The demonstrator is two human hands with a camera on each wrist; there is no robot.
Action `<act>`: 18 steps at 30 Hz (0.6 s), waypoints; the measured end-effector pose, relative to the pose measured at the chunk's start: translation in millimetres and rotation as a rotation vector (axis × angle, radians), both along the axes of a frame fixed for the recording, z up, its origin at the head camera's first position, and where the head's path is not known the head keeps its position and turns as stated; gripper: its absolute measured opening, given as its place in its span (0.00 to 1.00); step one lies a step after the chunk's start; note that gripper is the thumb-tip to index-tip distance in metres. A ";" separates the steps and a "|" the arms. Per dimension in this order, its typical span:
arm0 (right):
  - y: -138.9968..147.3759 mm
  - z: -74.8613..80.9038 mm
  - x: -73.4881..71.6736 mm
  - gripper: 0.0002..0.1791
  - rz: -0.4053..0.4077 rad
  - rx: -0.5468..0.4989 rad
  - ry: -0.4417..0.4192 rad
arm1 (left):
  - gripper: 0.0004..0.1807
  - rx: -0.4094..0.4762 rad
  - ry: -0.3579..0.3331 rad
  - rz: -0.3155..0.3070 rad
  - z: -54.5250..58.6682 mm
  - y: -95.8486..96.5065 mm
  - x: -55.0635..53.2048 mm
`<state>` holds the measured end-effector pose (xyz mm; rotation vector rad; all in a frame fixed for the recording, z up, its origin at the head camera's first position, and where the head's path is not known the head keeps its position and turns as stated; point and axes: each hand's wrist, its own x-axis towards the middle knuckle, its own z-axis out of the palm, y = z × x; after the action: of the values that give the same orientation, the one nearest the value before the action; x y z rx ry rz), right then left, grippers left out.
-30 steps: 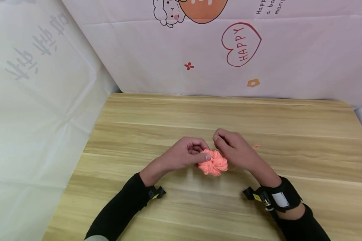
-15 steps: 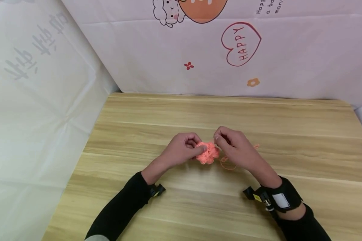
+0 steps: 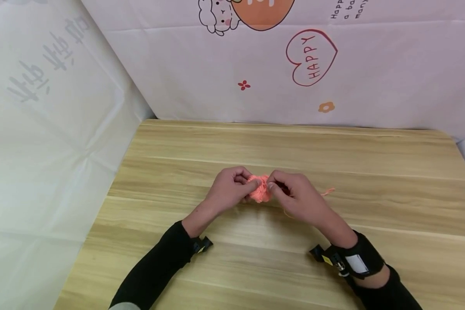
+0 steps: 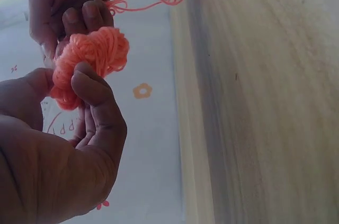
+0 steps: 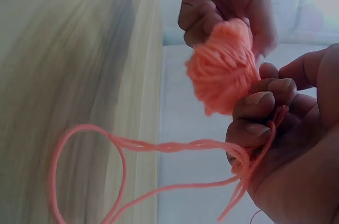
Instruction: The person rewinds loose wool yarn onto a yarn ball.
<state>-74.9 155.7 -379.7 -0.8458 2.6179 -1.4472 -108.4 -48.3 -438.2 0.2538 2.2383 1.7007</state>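
Observation:
A small bundle of coral-pink yarn [image 3: 260, 196], bunched and tied at its middle, is pinched by my left hand [image 3: 227, 189] between thumb and fingers. My right hand [image 3: 299, 197] is right at the bundle's right edge, thumb and index finger pressed together there. In the right wrist view, its other fingers curl over loose yarn strands [image 5: 175, 146] that trail from the palm and form a large loop. The left wrist view shows the wound strands of the bundle [image 4: 95, 49] beneath my left thumb. What the right fingertips pinch is partly hidden.
Both hands work over a wood-grain table [image 3: 232, 267]. A yarn end [image 3: 328, 191] shows beyond the right wrist. Behind the table hangs a white printed cloth [image 3: 178, 77], and another pale cloth [image 3: 42, 172] hangs along the left side.
The yarn bundle has moved left and away from the body with my left hand. My right hand, first apart from it, rises slightly, then comes down and left to the bundle's edge.

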 end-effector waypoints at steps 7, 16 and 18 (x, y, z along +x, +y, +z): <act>-0.3 -12.7 -3.3 0.14 0.014 -0.003 0.088 | 0.11 0.056 0.011 0.069 -0.3 0.1 -3.5; 4.5 -43.2 -12.4 0.12 0.025 0.001 0.104 | 0.14 0.163 0.000 0.114 0.3 -2.3 -5.0; 4.2 -44.3 -12.6 0.12 0.030 -0.008 0.097 | 0.14 0.179 -0.003 0.124 0.9 -2.3 -5.2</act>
<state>-87.5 159.8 -424.0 -0.9749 2.6570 -1.4459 -113.7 -50.6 -437.3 0.1562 2.1410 1.9684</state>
